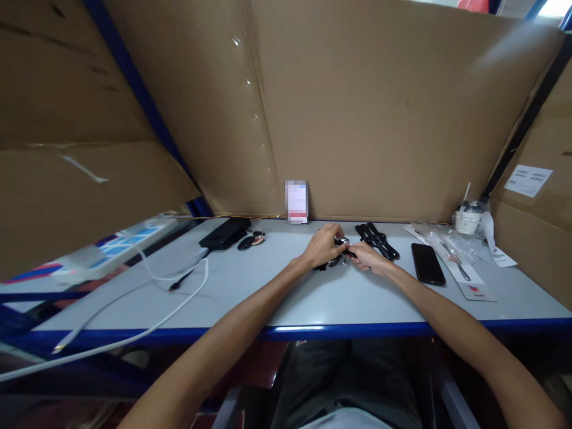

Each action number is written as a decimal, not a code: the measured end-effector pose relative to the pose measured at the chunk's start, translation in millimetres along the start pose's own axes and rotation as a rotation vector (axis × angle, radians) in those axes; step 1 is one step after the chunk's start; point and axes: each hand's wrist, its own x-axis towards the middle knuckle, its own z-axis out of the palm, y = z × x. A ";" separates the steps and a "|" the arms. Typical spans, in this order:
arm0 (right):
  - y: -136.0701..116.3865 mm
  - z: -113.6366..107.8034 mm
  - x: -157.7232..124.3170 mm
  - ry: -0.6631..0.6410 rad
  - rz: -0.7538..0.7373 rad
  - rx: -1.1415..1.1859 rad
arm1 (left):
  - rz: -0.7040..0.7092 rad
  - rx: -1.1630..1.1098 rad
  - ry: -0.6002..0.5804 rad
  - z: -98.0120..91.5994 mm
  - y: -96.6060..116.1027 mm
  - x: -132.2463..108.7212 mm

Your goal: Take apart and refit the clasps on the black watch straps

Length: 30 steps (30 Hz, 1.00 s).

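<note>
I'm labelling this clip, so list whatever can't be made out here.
1. Small dark part, head view: pinched between the left hand and right hand. Their fingers cover most of it, and it is too small to identify.
2. Card, propped upright: face pixelated.
3. Label, far right: print too small to read.
4. White cable: far end cut off by the left edge.

A small black part (pixel 343 243) with a shiny metal end is pinched between the left hand (pixel 322 245) and right hand (pixel 370 256). It lies roughly level, with the metal end at the left hand's fingertips.
</note>
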 end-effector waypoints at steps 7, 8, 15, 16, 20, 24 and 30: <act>2.0 -1.1 3.2 -0.003 0.013 -0.001 | 0.121 -0.096 -0.046 0.3 -1.1 1.3; 2.9 -1.3 4.2 -0.004 0.012 0.002 | 0.132 -0.107 -0.046 0.4 -1.0 1.4; 4.5 -2.1 5.2 -0.007 0.002 0.000 | 0.155 -0.097 -0.003 -1.4 -0.6 1.6; 3.8 -2.0 4.3 0.001 0.002 -0.001 | 0.158 -0.074 0.004 -1.8 -1.0 1.5; 0.7 -1.1 0.5 0.019 0.016 -0.012 | 0.128 -0.001 0.046 -2.5 -3.5 0.8; -0.4 -0.5 -0.6 0.015 0.019 -0.006 | 0.121 -0.035 0.035 -0.9 -5.7 1.0; 0.9 -0.7 1.6 0.000 0.018 0.018 | 0.133 -0.103 0.013 0.6 -3.7 1.8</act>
